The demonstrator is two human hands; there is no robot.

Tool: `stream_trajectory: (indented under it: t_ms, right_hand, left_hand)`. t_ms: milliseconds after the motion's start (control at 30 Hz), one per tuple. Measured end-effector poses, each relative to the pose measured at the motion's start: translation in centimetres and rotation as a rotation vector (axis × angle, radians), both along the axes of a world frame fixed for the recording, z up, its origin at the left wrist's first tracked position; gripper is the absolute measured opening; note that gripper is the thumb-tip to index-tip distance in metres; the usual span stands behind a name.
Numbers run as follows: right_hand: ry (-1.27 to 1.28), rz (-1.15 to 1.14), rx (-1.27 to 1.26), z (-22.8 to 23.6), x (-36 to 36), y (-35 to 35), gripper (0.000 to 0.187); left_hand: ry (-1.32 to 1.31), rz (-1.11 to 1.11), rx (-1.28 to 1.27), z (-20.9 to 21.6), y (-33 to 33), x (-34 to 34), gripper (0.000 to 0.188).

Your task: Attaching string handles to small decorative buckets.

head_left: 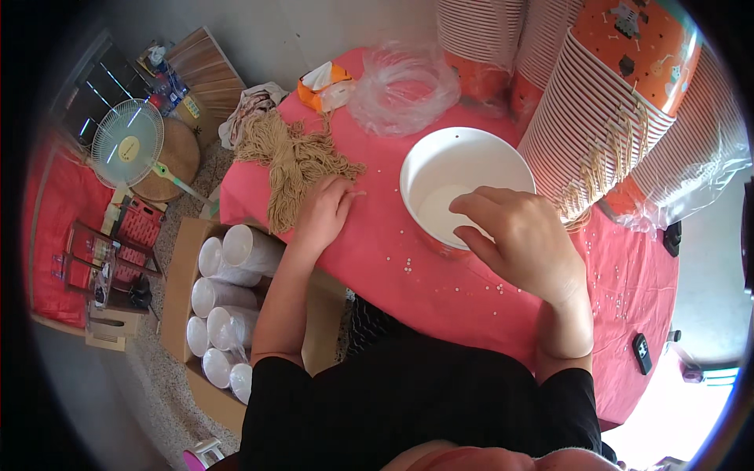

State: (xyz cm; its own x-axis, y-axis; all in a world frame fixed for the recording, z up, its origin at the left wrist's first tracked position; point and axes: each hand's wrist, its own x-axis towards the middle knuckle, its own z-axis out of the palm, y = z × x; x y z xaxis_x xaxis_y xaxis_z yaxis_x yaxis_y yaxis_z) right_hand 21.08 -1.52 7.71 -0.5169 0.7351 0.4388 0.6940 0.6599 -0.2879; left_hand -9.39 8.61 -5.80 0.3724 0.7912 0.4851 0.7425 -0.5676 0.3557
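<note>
I am pinching one string from the bundle (pixel 294 161) with my left fingers (pixel 345 191) while my right hand (pixel 514 235), fingers loosely curled and empty, is steadying the bowl (pixel 463 169) on the surface (pixel 393 267).

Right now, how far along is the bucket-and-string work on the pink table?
Done, it seems: a carton on the floor already holds bagged stacks of white paper buckets. In hand: one open white bucket stands on the pink table; the right hand is at its rim, the left hand picks at the bundle of tan strings. Left: tall stacks of orange buckets wait behind, and many strings remain.
</note>
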Motion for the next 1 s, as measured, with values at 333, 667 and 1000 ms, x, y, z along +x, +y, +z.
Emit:
stream_trajectory:
  t_ms: [333, 667, 1000]
  right_hand:
    - [0.029, -0.12, 0.022, -0.4, 2.5, 0.9, 0.018]
    - [0.045, -0.315, 0.106, 0.1, 6.0, 1.1, 0.01]
    - [0.109, -0.067, 0.1, -1.1, 6.2, 2.1, 0.039]
  left_hand:
    - [-0.085, -0.039, -0.123, 0.4, -2.8, 3.4, 0.009]
    - [-0.317, -0.158, -0.425, 3.4, -7.5, 5.3, 0.019]
    - [-0.221, -0.5, -0.635, 2.3, -9.1, 8.2, 0.019]
